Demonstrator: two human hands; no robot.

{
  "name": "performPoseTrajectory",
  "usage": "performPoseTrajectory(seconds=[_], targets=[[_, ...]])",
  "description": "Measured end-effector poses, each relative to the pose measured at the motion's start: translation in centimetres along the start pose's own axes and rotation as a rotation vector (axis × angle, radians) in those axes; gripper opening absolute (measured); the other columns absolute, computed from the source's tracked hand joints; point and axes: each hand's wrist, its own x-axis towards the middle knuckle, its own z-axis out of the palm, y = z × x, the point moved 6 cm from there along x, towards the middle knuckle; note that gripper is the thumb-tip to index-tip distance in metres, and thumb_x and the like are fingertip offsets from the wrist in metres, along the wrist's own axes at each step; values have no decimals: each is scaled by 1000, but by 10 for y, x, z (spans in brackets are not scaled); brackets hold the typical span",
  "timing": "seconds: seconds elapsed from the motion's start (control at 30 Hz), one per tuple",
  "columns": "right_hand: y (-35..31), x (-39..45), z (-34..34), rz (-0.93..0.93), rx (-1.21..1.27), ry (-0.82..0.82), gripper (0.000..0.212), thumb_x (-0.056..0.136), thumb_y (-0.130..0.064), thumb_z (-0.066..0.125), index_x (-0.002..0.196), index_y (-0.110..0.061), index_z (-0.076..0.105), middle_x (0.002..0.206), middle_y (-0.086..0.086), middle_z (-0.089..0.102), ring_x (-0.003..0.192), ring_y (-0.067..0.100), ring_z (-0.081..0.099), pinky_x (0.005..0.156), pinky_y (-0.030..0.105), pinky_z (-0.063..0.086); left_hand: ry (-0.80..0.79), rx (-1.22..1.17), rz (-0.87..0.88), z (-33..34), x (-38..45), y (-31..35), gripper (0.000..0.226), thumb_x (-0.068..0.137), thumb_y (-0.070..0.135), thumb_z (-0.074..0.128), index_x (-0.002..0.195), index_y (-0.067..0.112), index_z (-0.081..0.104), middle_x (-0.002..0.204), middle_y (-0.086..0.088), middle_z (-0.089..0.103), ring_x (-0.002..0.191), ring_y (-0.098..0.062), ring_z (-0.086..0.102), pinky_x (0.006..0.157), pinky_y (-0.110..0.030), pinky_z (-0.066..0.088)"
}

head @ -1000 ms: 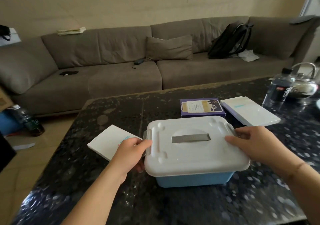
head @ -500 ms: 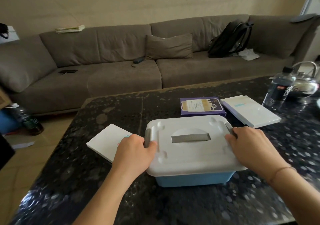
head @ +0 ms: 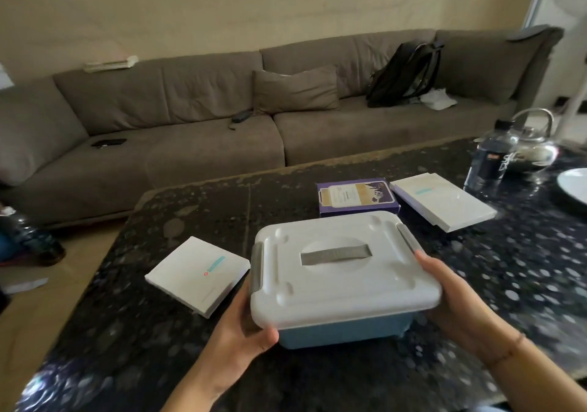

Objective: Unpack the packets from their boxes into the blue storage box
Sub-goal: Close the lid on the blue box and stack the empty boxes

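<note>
Both hands dropped off the grey side latches since half a second ago, so now our left hand [head: 244,326] cups the near-left corner of the blue storage box [head: 343,332], thumb curled up onto the edge of the white lid [head: 343,272], and our right hand [head: 451,297] lies along the right side with fingers fairly straight against the lid rim. So the left grip is clamped on the box, the right one is more of a flat press. Box sits in the middle of the dark speckled worktop [head: 317,380], toward the near edge, lid on, grey handle [head: 336,254] lying flat in its recess. One white box [head: 198,273] sits just beside it on the left, not quite touching. Behind it, toward the far edge, there's the purple box [head: 357,197], very close to the lid's back edge, and another white box [head: 443,200] right next to that. Over at the far-right corner we've got a water bottle [head: 489,160], a metal kettle [head: 533,148] and a bit of a white plate [head: 573,189]. Grey sofa [head: 206,145] behind, black backpack [head: 406,73] on it.
</note>
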Motion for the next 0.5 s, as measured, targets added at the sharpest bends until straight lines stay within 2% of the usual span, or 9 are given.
performPoseTrajectory(seconds=[0.1,0.2,0.3,0.43,0.5], targets=[[-3,-1,-6,-48,27,85,30,88,-27,54,107,-8,67,81,11,75,63,17,71,52,24,57,75,-35,27,8,5,-2,114,45,66,87,140,21,45,129,16,64,121,-1,58,88,-11,48],[-14,-4,-29,-62,75,194,26,93,-23,52,98,-3,67,65,9,70,48,16,65,40,20,49,103,-48,35,30,11,-2,116,44,61,91,143,25,43,128,6,66,121,-12,61,89,-18,51],[-36,-13,-69,-87,110,291,22,91,-21,52,94,-5,66,59,7,69,44,16,63,38,19,49,69,-77,72,77,25,0,109,55,48,91,147,28,37,130,5,65,121,-14,61,90,-19,51],[-60,-25,-141,-113,60,397,21,89,-28,55,95,-11,67,57,3,67,43,15,61,38,20,49,-3,-142,85,153,54,0,99,71,19,84,150,35,28,134,12,61,123,-7,58,92,-18,51],[-66,-33,-174,-107,80,438,23,87,-30,57,93,-9,65,53,3,64,40,16,59,38,21,49,-47,-157,66,188,67,-4,103,71,24,88,151,40,24,137,18,58,126,-4,54,97,-24,50]])
